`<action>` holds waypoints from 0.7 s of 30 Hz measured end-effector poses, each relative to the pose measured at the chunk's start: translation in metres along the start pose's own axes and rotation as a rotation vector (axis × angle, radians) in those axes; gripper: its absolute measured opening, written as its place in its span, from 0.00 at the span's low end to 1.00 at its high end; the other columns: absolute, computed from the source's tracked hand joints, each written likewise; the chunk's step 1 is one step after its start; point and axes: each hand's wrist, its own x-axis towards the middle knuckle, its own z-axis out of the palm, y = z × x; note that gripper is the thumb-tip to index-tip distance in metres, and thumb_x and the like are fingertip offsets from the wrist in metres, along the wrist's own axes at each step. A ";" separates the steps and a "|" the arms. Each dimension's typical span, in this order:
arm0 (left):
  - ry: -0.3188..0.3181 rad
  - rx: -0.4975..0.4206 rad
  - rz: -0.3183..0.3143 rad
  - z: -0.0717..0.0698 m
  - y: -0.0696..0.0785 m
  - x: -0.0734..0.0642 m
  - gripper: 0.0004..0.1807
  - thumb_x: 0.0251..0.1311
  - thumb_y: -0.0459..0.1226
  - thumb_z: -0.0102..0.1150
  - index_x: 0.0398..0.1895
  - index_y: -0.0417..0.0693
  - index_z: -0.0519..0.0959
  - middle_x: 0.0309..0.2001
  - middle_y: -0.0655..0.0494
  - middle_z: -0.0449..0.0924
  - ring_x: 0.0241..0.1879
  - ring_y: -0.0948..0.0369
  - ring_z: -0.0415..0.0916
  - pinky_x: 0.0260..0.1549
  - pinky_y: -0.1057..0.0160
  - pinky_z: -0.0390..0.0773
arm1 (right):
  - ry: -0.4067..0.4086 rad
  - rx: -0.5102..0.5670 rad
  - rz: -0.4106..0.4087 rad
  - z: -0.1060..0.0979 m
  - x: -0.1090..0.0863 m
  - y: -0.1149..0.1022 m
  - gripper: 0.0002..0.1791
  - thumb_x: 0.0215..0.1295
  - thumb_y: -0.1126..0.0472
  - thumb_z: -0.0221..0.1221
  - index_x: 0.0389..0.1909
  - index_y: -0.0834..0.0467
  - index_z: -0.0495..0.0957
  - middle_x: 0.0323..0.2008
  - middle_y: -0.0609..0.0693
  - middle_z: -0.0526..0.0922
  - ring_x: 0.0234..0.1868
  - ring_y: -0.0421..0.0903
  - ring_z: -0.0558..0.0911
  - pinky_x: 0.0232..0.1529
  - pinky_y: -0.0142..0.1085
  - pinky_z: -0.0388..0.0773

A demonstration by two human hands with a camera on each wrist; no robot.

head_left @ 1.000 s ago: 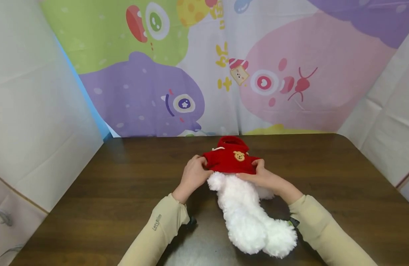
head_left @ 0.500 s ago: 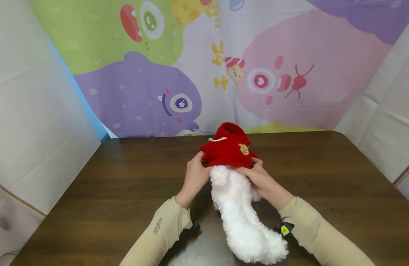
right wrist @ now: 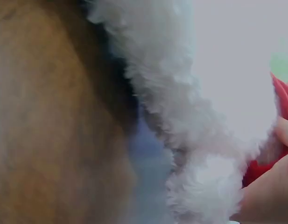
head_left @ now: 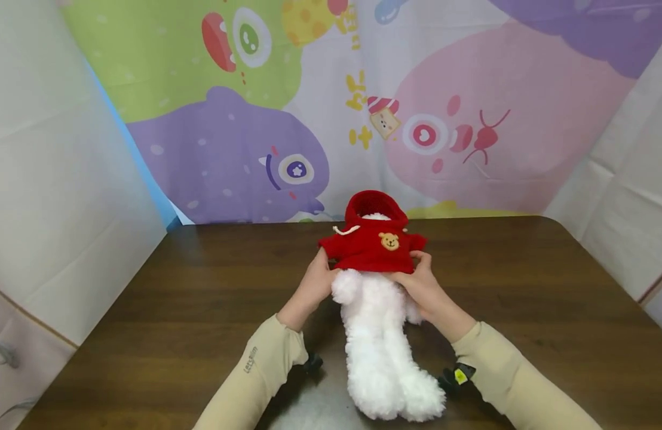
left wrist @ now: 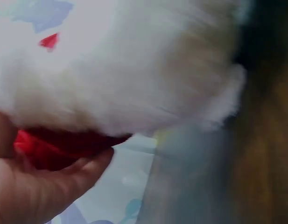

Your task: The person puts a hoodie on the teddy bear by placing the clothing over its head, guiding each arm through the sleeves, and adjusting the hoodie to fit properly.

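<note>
- While both hands share one garment, the red hoodie [head_left: 370,249] sits just right of centre in the head frame, over the upper end of a white plush toy [head_left: 370,334], whose legs reach the lower edge.
- Left hand [head_left: 312,283]: digits curled closed on the hoodie's hem below the sleeve; its wrist view (blurred) adds red cloth between the digits, hidden from the head camera.
- Right hand [head_left: 425,289]: closed likewise on the opposite side of the hem; its wrist view shows only part of it, at lower right.
- Bear patch [head_left: 389,241] and pale drawcord [head_left: 346,230]: head view only.
- Against half a second ago: white fluff [head_left: 375,217] now fills the hood's formerly dark opening; feet lie farther left.
</note>
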 end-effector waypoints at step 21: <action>-0.052 -0.047 -0.061 0.006 0.011 -0.003 0.57 0.40 0.36 0.71 0.67 0.53 0.38 0.65 0.49 0.53 0.62 0.53 0.58 0.58 0.53 0.63 | 0.003 -0.315 -0.396 -0.010 -0.001 -0.006 0.32 0.53 0.67 0.62 0.57 0.62 0.59 0.58 0.58 0.59 0.46 0.51 0.71 0.42 0.28 0.71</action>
